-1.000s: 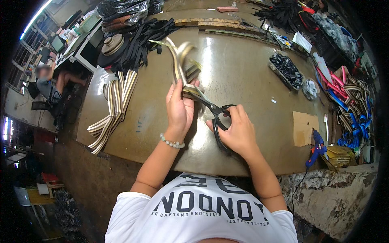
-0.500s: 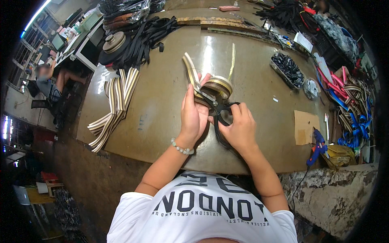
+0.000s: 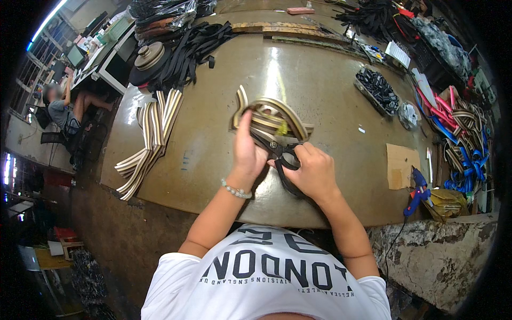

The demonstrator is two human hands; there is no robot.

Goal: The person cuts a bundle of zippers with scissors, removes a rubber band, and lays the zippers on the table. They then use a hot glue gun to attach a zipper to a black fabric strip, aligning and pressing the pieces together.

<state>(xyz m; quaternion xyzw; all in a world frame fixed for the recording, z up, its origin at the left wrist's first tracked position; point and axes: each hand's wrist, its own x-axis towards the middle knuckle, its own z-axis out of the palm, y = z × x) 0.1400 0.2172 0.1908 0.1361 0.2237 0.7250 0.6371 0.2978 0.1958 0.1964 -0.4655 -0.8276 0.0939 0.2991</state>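
My left hand (image 3: 249, 152) curls partway round a looped bundle of brown-and-cream striped woven webbing (image 3: 291, 113), over the smooth brown tabletop (image 3: 208, 154); most of its fingers are hidden. My right hand (image 3: 317, 170) is wrapped round the handles of the black-handled metal scissors (image 3: 273, 144). Their blades point toward my left thumb, so if the springy loops slip, they could nick me or snag the webbing's edge.
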